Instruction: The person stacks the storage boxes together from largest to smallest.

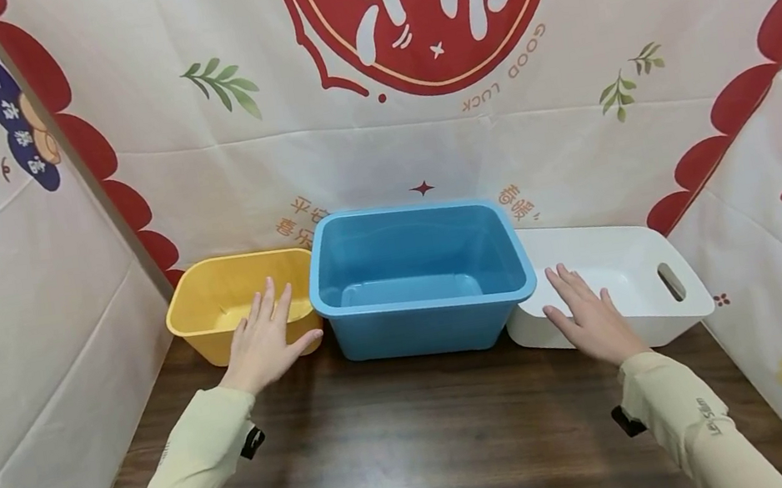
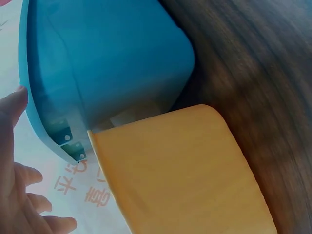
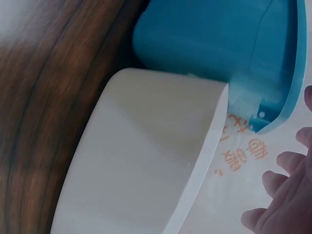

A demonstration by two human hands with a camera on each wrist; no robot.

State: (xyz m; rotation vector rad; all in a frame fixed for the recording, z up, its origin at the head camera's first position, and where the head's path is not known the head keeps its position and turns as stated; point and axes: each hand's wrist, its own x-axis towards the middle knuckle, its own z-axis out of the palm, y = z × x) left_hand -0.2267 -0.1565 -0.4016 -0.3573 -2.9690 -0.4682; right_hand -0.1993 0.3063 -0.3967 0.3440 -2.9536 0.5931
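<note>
A blue bin (image 1: 428, 329) stands in the middle, between a yellow bin (image 1: 213, 272) on the left and a white bin (image 1: 609, 232) on the right. My left hand (image 1: 260, 352), fingers spread and straight, is over the front of the yellow bin and holds nothing. Over the near left part of the white bin is my right hand (image 1: 592, 319), also with straight, parted fingers and nothing in it. In the left wrist view, the thumb overlaps the rim of the blue bin (image 2: 112, 53). The right wrist view has fingertips (image 3: 287, 161) beside the white bin (image 3: 141, 146).
All three bins stand on a dark wooden table (image 1: 422, 450), against a printed cloth backdrop (image 1: 423, 151). Cloth side walls (image 1: 55, 328) close in the table at left and right. An oval handle slot (image 1: 671, 282) pierces the white bin's right end.
</note>
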